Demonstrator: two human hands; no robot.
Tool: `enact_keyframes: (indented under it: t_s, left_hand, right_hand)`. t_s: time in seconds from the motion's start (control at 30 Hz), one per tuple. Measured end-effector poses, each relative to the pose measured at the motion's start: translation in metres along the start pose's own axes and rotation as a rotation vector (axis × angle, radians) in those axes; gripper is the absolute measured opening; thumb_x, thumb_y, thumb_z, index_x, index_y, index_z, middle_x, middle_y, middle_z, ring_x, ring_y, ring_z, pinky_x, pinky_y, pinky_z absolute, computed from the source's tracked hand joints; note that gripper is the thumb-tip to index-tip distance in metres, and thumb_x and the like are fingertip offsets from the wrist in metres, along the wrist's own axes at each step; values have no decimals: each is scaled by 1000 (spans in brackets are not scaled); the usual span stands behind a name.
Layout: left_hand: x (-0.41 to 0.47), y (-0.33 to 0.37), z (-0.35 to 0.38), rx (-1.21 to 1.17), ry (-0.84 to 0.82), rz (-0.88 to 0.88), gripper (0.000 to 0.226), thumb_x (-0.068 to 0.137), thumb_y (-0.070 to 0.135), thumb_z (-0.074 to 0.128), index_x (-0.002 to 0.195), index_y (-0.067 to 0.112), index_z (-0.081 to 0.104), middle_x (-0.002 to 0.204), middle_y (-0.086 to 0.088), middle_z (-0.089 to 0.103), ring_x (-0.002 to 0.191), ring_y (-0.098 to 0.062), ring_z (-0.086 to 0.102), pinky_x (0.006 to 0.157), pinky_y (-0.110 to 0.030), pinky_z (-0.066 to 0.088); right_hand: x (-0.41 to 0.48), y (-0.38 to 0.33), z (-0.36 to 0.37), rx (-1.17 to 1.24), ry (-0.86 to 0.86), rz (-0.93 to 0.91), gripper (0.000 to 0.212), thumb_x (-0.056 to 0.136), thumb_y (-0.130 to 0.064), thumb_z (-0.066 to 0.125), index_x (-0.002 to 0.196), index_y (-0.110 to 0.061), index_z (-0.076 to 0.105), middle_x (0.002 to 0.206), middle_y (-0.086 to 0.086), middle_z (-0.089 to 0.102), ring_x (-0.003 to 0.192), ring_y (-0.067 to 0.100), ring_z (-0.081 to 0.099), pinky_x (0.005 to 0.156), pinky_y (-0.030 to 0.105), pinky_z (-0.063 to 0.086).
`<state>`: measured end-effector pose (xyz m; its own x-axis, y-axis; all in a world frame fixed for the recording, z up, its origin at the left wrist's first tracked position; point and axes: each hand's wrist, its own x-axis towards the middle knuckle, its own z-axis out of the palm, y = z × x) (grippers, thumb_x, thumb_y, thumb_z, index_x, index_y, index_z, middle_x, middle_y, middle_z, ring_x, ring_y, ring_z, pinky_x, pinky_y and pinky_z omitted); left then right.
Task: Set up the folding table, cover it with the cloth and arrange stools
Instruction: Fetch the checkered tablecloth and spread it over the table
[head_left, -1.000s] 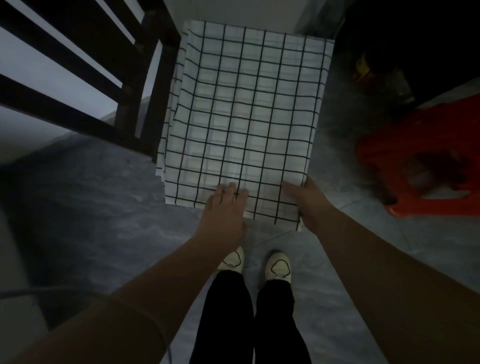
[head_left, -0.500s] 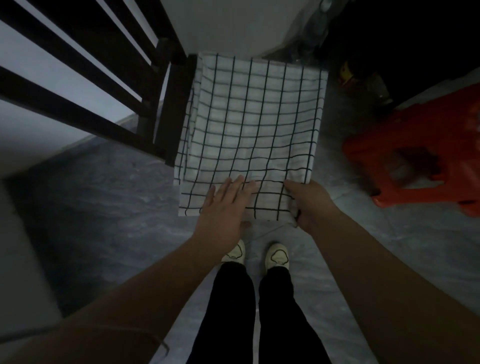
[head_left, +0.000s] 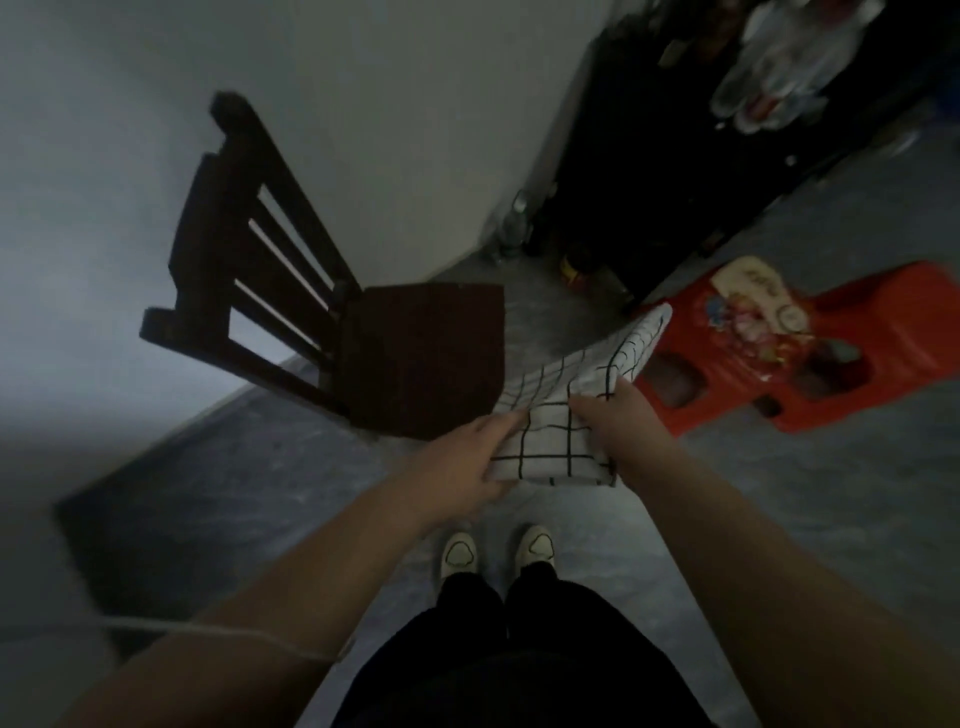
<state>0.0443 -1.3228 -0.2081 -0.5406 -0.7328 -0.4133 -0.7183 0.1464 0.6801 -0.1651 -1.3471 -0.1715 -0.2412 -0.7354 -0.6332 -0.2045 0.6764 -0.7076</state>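
Note:
A folded white cloth with a black grid (head_left: 556, 441) hangs in the air in front of me, its far end sagging toward the right. My left hand (head_left: 467, 462) grips its near left edge and my right hand (head_left: 618, 421) grips its near right edge. A red plastic stool (head_left: 841, 353) with a colourful picture on its top stands on the floor to the right, beyond the cloth. No folding table shows in the view.
A dark wooden chair (head_left: 415, 358) with a slatted back stands left of the cloth, its seat bare, against a grey wall. Dark furniture with bottles and a bag (head_left: 779, 62) fills the far right corner. My feet (head_left: 498, 551) stand on grey floor.
The cloth lay flat on the chair seat with both hands at its near edge. Both hands have lifted it off and pulled it right, leaving the seat bare. The view has swung up.

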Motion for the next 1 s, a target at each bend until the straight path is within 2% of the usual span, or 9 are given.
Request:
enact_keyframes:
  t_s: [0.07, 0.17, 0.2, 0.27, 0.33, 0.43, 0.63, 0.8, 1.0]
  left_hand:
    - [1, 24, -14, -6, -133, 52, 89, 84, 49, 72, 153, 42, 17, 154, 10, 36, 132, -5, 39, 109, -25, 36]
    - [14, 59, -29, -17, -275, 98, 94, 83, 49, 75, 155, 37, 18, 141, 20, 36, 123, 3, 33, 94, 0, 26]
    - [21, 71, -32, -8, -303, 114, 94, 83, 50, 75, 156, 37, 17, 142, 20, 36, 126, 2, 34, 97, 0, 26]
    - [41, 94, -34, 48, -318, 140, 93, 81, 60, 71, 154, 40, 17, 154, 13, 34, 136, -7, 36, 112, -21, 30]
    - [62, 117, -30, 137, -277, 159, 86, 85, 61, 66, 154, 42, 18, 159, 7, 32, 140, -12, 35, 116, -34, 32]
    - [92, 160, -19, 247, -186, 264, 75, 95, 45, 60, 156, 36, 18, 161, 6, 26, 145, -14, 27, 115, -30, 25]
    - [135, 244, 28, 425, -45, 435, 78, 96, 28, 61, 157, 31, 13, 163, 4, 12, 151, -17, 3, 122, -40, 13]
    - [173, 316, 93, 608, -57, 483, 89, 92, 21, 64, 157, 35, 4, 166, 3, -8, 151, -23, -17, 122, -50, 13]
    - [214, 432, 205, 913, -161, 603, 87, 89, 30, 67, 157, 31, 13, 165, 1, 18, 153, -28, 3, 122, -57, 1]
  right_hand:
    - [-16, -1, -25, -183, 49, -82, 8, 95, -20, 62, 102, -20, 61, 103, -1, 66, 98, 19, 62, 90, 37, 52]
    - [-33, 4, -63, -432, 123, -137, 26, 95, -24, 61, 120, -14, 62, 108, 2, 63, 104, 21, 59, 84, 28, 42]
    - [-37, 7, -77, -469, 129, -141, 28, 95, -24, 60, 122, -14, 62, 112, 4, 65, 108, 24, 60, 84, 28, 41]
    - [-43, 15, -103, -525, 127, -122, 28, 96, -24, 58, 123, -17, 62, 118, 5, 67, 113, 26, 60, 85, 28, 42]
    - [-50, 25, -127, -572, 145, -93, 28, 96, -27, 56, 122, -21, 62, 116, 1, 67, 112, 24, 61, 85, 29, 45]
    - [-61, 43, -163, -612, 210, -78, 29, 97, -32, 55, 124, -25, 62, 116, 0, 68, 110, 23, 63, 87, 32, 48]
    - [-85, 107, -244, -706, 330, -39, 29, 93, -36, 48, 120, -41, 58, 109, -9, 69, 97, 16, 65, 85, 36, 54]
    - [-123, 167, -327, -799, 450, -49, 23, 95, -32, 49, 116, -32, 60, 101, -10, 62, 86, 15, 62, 74, 34, 55]
    - [-170, 249, -441, -667, 531, -44, 11, 94, -27, 55, 104, -29, 57, 93, -9, 56, 81, 17, 59, 60, 31, 44]
